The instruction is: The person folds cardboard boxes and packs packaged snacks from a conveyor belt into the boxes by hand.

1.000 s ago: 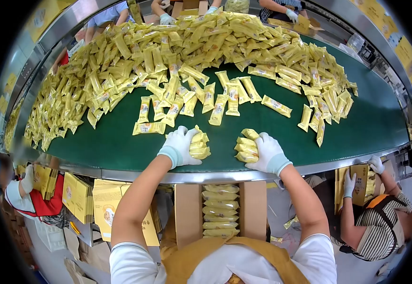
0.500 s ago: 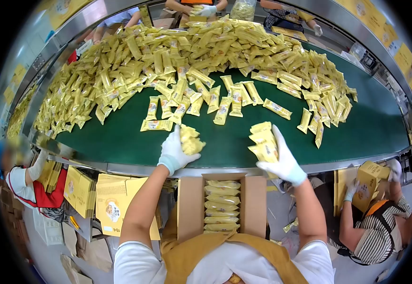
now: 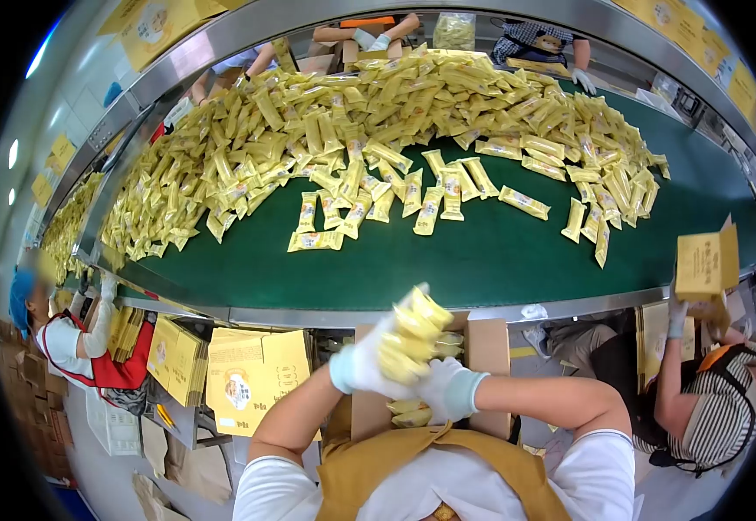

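My left hand (image 3: 369, 358), in a white glove, is closed around several yellow snack packets (image 3: 414, 334). It holds them above the open cardboard box (image 3: 488, 347) in front of my body. My right hand (image 3: 450, 389), gloved too, reaches into the box just under that bunch. Its fingers are mostly hidden, and whether it grips anything does not show. Inside the box, more yellow packets (image 3: 410, 412) lie in a row, partly covered by my hands and forearms.
A large heap of yellow packets (image 3: 378, 113) covers the back of the green conveyor belt (image 3: 378, 273). Folded yellow cartons (image 3: 252, 382) stand left of the box. A person in a red apron (image 3: 92, 347) is at far left. At right, a person in stripes (image 3: 729, 417) holds a carton (image 3: 706, 265).
Both hands have come back from over the belt to the box, the left still holding packets. My right hand has dipped into the box. The view has shifted slightly.
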A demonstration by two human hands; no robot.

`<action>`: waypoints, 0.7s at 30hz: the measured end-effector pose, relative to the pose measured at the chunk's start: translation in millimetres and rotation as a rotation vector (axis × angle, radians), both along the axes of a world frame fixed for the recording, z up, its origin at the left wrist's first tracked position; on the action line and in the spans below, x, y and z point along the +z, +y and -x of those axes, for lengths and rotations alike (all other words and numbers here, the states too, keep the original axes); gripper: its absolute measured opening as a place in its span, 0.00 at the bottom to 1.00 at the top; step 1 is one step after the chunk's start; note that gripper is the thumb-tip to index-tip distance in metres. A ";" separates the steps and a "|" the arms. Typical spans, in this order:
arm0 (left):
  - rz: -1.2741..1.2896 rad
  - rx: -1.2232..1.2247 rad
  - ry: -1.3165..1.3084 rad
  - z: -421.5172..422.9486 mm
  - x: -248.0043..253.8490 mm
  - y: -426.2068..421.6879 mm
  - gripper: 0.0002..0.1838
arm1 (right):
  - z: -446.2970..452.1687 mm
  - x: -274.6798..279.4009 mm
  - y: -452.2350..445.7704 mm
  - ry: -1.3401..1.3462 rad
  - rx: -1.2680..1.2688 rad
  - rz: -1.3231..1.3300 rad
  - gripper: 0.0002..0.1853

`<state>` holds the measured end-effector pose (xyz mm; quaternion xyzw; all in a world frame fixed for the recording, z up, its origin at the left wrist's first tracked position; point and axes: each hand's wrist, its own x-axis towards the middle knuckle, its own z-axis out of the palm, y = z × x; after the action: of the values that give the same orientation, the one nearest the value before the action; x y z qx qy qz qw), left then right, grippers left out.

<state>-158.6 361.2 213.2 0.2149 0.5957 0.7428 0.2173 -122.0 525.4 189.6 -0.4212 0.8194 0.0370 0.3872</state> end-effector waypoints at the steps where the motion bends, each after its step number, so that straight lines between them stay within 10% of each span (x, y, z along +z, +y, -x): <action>1: 0.176 -0.006 0.327 -6.7 -4.3 3.1 0.45 | -4.0 -13.2 0.5 0.022 -0.076 0.114 0.38; 7: 0.860 0.019 1.095 -14.8 -46.3 26.4 0.51 | -43.0 -126.9 16.9 0.209 -0.303 0.645 0.26; 11: 1.101 0.103 1.271 -24.0 -69.0 34.1 0.46 | -55.6 -59.2 16.8 0.144 -0.107 0.092 0.27; 21: 1.486 -0.467 0.962 -7.1 -106.1 62.3 0.58 | -42.2 -80.9 -5.9 0.000 -0.298 0.021 0.25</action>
<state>-151.5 423.5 107.0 0.4211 0.8881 -0.0639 0.1726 -79.8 519.5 108.6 -0.2988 0.8732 -0.0293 0.3840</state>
